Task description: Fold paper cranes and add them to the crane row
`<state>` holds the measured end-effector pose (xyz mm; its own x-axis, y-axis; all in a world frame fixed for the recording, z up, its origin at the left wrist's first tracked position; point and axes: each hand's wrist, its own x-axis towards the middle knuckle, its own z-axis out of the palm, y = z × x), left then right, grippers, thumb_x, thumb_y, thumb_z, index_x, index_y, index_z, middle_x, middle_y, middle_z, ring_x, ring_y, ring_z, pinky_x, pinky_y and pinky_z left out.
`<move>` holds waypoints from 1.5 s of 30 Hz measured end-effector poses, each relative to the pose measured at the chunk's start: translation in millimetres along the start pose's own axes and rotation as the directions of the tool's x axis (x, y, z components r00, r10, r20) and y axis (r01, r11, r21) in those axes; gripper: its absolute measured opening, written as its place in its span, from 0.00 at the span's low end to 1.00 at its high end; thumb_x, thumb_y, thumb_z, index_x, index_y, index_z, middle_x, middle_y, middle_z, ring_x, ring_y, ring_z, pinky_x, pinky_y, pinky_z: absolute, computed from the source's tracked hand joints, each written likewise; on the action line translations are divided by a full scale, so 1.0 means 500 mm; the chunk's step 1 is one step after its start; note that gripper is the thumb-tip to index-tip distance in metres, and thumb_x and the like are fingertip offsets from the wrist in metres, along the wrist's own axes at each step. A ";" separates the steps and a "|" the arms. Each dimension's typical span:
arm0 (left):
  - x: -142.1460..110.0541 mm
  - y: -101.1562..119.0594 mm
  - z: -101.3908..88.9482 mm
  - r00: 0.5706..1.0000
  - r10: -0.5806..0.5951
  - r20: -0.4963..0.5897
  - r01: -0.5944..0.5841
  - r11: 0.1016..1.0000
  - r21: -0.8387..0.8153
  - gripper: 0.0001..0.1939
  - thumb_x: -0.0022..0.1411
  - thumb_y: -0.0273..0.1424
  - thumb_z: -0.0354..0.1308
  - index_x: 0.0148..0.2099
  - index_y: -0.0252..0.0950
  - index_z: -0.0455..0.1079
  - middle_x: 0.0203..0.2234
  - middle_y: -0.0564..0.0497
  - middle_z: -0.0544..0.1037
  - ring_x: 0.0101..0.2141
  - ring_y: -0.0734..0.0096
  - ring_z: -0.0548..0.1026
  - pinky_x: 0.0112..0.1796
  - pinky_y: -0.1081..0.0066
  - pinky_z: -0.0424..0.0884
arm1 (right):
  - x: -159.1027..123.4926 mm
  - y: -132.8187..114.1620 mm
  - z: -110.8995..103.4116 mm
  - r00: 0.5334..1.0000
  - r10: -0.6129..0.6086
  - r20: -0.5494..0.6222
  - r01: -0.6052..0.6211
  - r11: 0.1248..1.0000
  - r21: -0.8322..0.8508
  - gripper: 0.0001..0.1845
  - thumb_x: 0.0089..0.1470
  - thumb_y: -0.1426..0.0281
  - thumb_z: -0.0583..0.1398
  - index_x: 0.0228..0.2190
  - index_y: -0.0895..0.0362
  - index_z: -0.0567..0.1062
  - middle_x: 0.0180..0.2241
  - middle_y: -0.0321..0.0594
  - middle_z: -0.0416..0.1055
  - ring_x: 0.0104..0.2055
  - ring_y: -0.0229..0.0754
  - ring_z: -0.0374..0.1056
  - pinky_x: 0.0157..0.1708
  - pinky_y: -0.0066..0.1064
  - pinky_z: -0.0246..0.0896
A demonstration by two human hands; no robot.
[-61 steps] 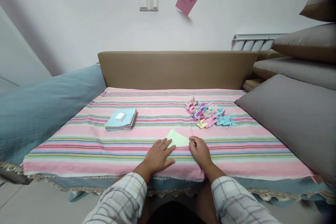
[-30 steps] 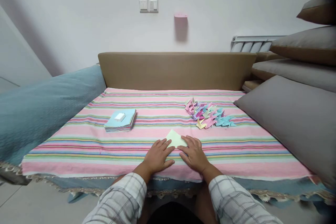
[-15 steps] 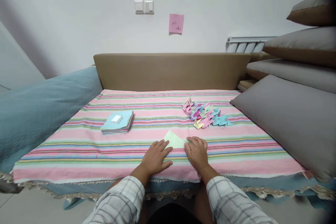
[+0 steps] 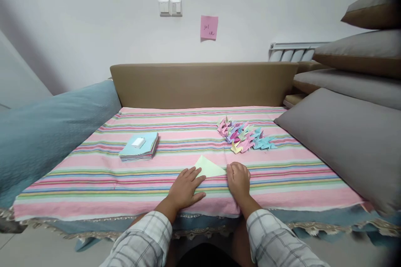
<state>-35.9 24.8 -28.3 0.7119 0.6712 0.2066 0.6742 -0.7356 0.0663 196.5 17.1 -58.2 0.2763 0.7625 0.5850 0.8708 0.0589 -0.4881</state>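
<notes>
A pale green sheet of paper (image 4: 209, 167), folded into a triangle, lies on the striped cloth in front of me. My left hand (image 4: 184, 188) rests flat with fingers spread, its fingertips on the paper's left part. At the triangle's right tip is my right hand (image 4: 238, 179), its fingers curled in against the cloth. Whether it touches the very tip is hard to see. Beyond the paper sits a cluster of folded paper cranes (image 4: 246, 137) in pink, purple, blue, green and yellow.
To the left lies a stack of coloured paper (image 4: 139, 150) with a small white block (image 4: 138, 142) on top. Grey cushions (image 4: 341, 142) pile up at the right. A brown backrest (image 4: 203, 85) runs along the wall, below a pink note (image 4: 209, 27).
My right hand has slid a little to the right along the paper to its tip, and its fingers have curled in more. My left hand has stayed in place.
</notes>
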 end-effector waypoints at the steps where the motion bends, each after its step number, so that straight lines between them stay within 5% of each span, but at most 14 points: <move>1: 0.000 0.000 0.000 1.000 0.001 -0.003 -0.001 1.000 -0.001 0.29 0.59 0.51 0.47 0.59 0.46 0.59 0.60 0.48 0.60 0.59 0.54 0.57 0.56 0.52 0.52 | -0.002 0.002 -0.003 1.000 -0.017 -0.016 0.017 0.999 0.038 0.15 0.60 0.65 0.48 0.29 0.56 0.71 0.34 0.43 0.71 0.40 0.45 0.61 0.42 0.38 0.50; 5: 0.001 0.001 0.002 1.000 0.002 -0.019 -0.002 1.000 -0.002 0.28 0.58 0.49 0.50 0.59 0.46 0.60 0.60 0.48 0.60 0.58 0.54 0.57 0.56 0.52 0.53 | -0.014 -0.002 -0.016 0.963 -0.269 0.035 0.261 0.954 0.149 0.12 0.59 0.66 0.49 0.34 0.55 0.71 0.37 0.42 0.70 0.43 0.44 0.60 0.46 0.38 0.48; 9: 0.000 0.002 0.003 1.000 0.000 -0.021 0.000 1.000 -0.008 0.29 0.58 0.49 0.50 0.59 0.46 0.59 0.60 0.48 0.60 0.59 0.54 0.57 0.56 0.52 0.53 | -0.020 -0.017 -0.023 0.808 -0.557 0.192 0.530 0.830 0.176 0.14 0.58 0.64 0.51 0.44 0.53 0.71 0.44 0.41 0.69 0.48 0.45 0.58 0.50 0.40 0.44; 15: 0.000 0.005 -0.001 1.000 -0.003 -0.015 0.003 1.000 -0.008 0.30 0.58 0.48 0.51 0.60 0.47 0.57 0.60 0.48 0.59 0.59 0.54 0.57 0.56 0.52 0.52 | -0.014 -0.031 -0.026 0.748 -0.580 0.324 0.567 0.811 0.144 0.16 0.57 0.59 0.53 0.45 0.47 0.72 0.40 0.39 0.69 0.43 0.44 0.59 0.47 0.40 0.45; 19: 0.000 0.006 -0.003 1.000 -0.007 -0.018 0.007 1.000 -0.018 0.28 0.57 0.48 0.51 0.59 0.49 0.58 0.60 0.48 0.60 0.58 0.54 0.57 0.56 0.52 0.52 | -0.015 -0.031 -0.027 0.791 -0.521 0.321 0.506 0.852 0.134 0.14 0.58 0.62 0.52 0.40 0.50 0.75 0.35 0.39 0.69 0.40 0.42 0.59 0.46 0.38 0.45; 26: -0.005 0.005 -0.002 0.996 -0.033 -0.078 0.030 0.999 -0.029 0.27 0.55 0.48 0.54 0.57 0.48 0.63 0.59 0.48 0.61 0.57 0.52 0.59 0.55 0.51 0.55 | -0.017 -0.022 -0.018 0.941 -0.284 0.182 0.298 0.953 -0.054 0.18 0.60 0.66 0.50 0.23 0.56 0.73 0.28 0.39 0.68 0.35 0.41 0.59 0.41 0.35 0.45; 30: -0.018 0.003 -0.003 0.978 -0.104 -0.184 0.099 0.994 -0.035 0.21 0.57 0.45 0.53 0.51 0.46 0.69 0.56 0.47 0.65 0.54 0.54 0.63 0.52 0.52 0.59 | -0.015 -0.020 -0.015 0.964 -0.215 0.160 0.229 0.970 -0.080 0.18 0.60 0.65 0.50 0.23 0.57 0.71 0.28 0.38 0.68 0.34 0.40 0.59 0.39 0.34 0.46; 40: -0.054 0.000 0.020 0.791 -0.412 -0.452 0.403 0.907 -0.121 0.11 0.58 0.32 0.51 0.31 0.39 0.75 0.45 0.46 0.75 0.45 0.60 0.70 0.47 0.57 0.65 | -0.018 -0.014 -0.013 0.964 -0.222 0.147 0.236 0.968 -0.088 0.16 0.59 0.65 0.50 0.25 0.56 0.71 0.29 0.38 0.69 0.34 0.41 0.60 0.38 0.33 0.46; 45: -0.053 -0.004 0.018 0.716 -0.536 -0.448 0.501 0.840 -0.206 0.10 0.57 0.35 0.53 0.26 0.38 0.70 0.39 0.47 0.76 0.44 0.61 0.71 0.46 0.58 0.65 | -0.019 -0.012 -0.015 0.955 -0.243 0.171 0.258 0.963 -0.071 0.17 0.58 0.63 0.51 0.22 0.56 0.69 0.26 0.38 0.68 0.32 0.41 0.60 0.35 0.33 0.46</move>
<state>-54.4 9.0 -42.9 0.0599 0.8336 0.5491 0.8832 -0.3007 0.3600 192.0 4.8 -55.8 -0.0177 0.8240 0.5663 0.9393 0.2078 -0.2729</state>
